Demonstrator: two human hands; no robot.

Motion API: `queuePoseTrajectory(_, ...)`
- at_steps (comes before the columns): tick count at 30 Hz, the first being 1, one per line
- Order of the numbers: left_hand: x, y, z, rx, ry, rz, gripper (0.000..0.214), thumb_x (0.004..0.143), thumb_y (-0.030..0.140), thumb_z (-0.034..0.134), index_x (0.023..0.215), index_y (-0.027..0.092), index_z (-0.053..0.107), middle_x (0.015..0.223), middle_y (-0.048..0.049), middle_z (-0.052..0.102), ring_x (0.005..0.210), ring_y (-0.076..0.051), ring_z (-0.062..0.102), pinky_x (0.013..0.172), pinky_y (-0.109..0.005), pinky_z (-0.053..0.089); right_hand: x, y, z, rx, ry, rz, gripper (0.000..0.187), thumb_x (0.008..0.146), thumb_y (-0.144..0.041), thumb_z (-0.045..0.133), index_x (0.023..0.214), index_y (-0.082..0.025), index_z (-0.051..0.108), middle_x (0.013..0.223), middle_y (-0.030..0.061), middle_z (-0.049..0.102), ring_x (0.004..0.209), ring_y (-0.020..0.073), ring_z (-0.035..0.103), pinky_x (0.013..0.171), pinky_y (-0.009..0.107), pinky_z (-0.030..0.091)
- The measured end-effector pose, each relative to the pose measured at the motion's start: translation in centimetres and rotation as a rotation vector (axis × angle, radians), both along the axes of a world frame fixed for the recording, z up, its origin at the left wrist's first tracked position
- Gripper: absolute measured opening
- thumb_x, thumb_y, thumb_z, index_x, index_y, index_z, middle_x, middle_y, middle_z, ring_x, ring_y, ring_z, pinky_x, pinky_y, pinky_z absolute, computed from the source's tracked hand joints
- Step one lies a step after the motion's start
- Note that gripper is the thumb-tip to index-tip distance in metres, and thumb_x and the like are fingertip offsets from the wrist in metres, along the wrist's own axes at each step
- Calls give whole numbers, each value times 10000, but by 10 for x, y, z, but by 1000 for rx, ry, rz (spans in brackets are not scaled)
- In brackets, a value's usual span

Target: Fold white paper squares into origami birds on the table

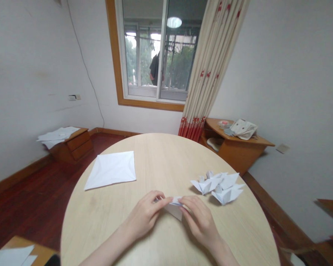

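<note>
A small folded piece of white paper point(175, 207) lies on the round wooden table point(161, 155) in front of me. My left hand point(146, 213) pinches its left end with fingers closed. My right hand point(200, 218) presses and pinches its right side, fingers curled over the paper. A pile of finished folded white paper figures point(219, 186) rests just beyond my right hand. A stack of flat white sheets point(112, 169) lies on the table's far left part.
A low wooden cabinet with papers point(68, 142) stands at the left wall. A corner shelf with a bag point(238, 135) sits at the right beside a curtain point(211, 70). A window point(155, 51) is straight ahead. Dark red floor surrounds the table.
</note>
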State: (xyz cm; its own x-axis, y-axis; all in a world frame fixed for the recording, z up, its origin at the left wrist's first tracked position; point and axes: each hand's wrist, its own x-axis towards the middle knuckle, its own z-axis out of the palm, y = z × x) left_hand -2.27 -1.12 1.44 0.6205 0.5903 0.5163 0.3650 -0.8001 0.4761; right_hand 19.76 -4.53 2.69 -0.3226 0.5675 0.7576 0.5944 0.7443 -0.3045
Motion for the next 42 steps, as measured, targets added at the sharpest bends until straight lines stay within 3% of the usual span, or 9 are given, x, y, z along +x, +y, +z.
queuePoseTrajectory(7,-2,1,-4,104,-93,79,553,936,67,355,1431,313,335,1151,-105,550,1064,-207,563,877,-343,511,1,2,-5,49,35,-48,292,877,-65,474,1087,-223,603,860,64,701,752,205,653,659,344,525)
queuePoseTrajectory(10,-2,3,-4,8,-133,151,577,941,131,430,1457,306,243,1172,-96,566,1067,-212,570,907,-365,493,1,2,-6,68,74,-73,269,874,-51,468,1022,-225,610,825,54,689,738,202,640,655,337,512)
queuePoseTrajectory(13,-3,8,-5,-109,-43,231,684,893,192,542,1473,254,185,1094,-80,641,997,-241,597,896,-410,480,0,2,-6,52,141,-117,195,873,-66,496,930,-221,599,774,38,662,713,190,622,646,314,498)
queuePoseTrajectory(17,-3,12,-6,-178,73,340,516,854,213,579,1348,207,430,1034,-85,685,939,-269,614,848,-411,475,-1,1,-5,-13,212,-191,116,889,-128,511,864,-219,578,734,27,627,685,183,598,616,291,480)
queuePoseTrajectory(22,-2,9,1,-421,-200,346,170,855,290,573,988,192,611,946,-57,709,868,-232,642,771,-324,484,-1,2,-5,-64,227,-231,74,905,-187,511,902,-211,581,754,31,618,679,175,580,610,278,474)
queuePoseTrajectory(26,1,9,8,-657,-493,342,211,786,368,636,833,162,626,810,-41,709,784,-211,648,708,-282,479,-1,3,-6,-94,201,-261,99,917,-235,505,963,-204,588,757,35,626,660,172,574,591,273,469)
queuePoseTrajectory(30,1,14,8,-733,-659,313,268,795,401,599,841,142,649,816,-56,713,801,-208,649,733,-282,473,-2,3,-10,-162,193,-293,173,923,-269,492,1069,-195,548,717,5,614,630,159,566,596,261,473)
queuePoseTrajectory(36,0,19,4,-754,-653,346,272,781,403,583,796,141,655,756,-53,705,751,-206,640,701,-278,457,-1,5,-17,-251,113,-278,227,935,-246,439,1144,-181,499,720,4,607,661,166,583,641,273,492)
queuePoseTrajectory(42,0,22,-5,-772,-509,358,287,757,420,571,778,144,647,732,-46,689,726,-214,628,657,-274,437,-1,8,-20,-168,-11,-263,277,918,-205,438,1192,-185,474,1025,106,640,941,237,609,803,379,508)
